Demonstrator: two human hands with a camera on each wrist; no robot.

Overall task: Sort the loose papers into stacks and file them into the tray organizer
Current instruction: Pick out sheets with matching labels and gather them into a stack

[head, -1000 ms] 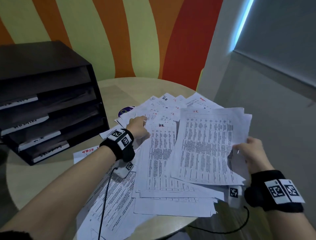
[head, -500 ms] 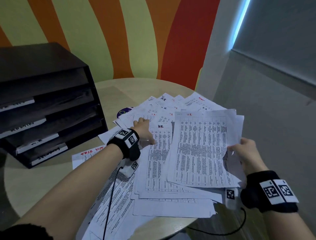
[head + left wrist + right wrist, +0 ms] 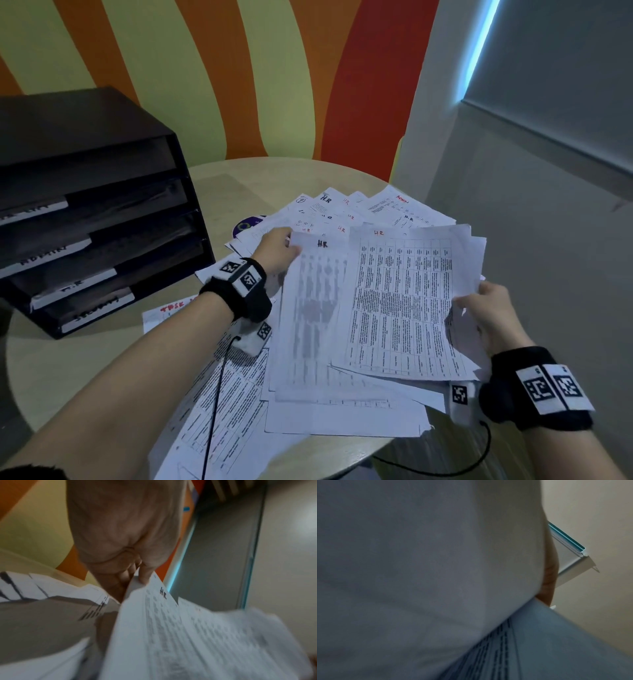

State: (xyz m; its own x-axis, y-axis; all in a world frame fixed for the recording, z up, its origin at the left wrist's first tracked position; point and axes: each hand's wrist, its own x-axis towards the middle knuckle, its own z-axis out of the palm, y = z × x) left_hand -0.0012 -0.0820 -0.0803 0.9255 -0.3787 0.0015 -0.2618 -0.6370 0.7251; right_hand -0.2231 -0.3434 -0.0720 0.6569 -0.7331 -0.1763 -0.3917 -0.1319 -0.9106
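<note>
In the middle of the frame the left hand [image 3: 277, 251] pinches the top corner of a sheet marked "HR" [image 3: 313, 308], lifted and blurred. At the right, the right hand [image 3: 486, 315] grips a stack of printed sheets [image 3: 400, 301] by its edge. Loose papers [image 3: 342, 414] cover the round table [image 3: 68, 363]. At the left stands the dark tray organizer [image 3: 102, 212]; its labelled trays look dark inside, contents not clear.

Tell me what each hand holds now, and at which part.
The left hand pinches a sheet marked HR at its top left corner. The right hand grips a stack of papers at its right edge.
</note>
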